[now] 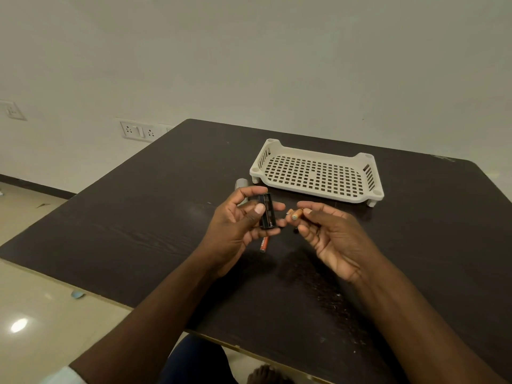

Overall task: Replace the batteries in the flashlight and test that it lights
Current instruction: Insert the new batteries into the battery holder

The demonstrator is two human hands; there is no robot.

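Left hand (238, 217) grips a black, ribbed plastic battery holder (267, 210) above the dark wood-grain bench (138, 217); right hand (327, 231) pinches a small copper-toned cylindrical battery (296, 214) by its far end, just beside the holder. Both parts are probably light, rigid and smooth; the battery is best taken across its barrel. An orange-banded battery (264, 243) lies below. The grey cylindrical flashlight body (241, 184) lies behind the left hand, near a cream perforated plastic tray (315, 173).

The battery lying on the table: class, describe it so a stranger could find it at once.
Start at the dark table, then the left hand holding the black battery holder. Just below that hand lies the battery, orange and black, flat on the table; the other battery is pinched in the right hand.
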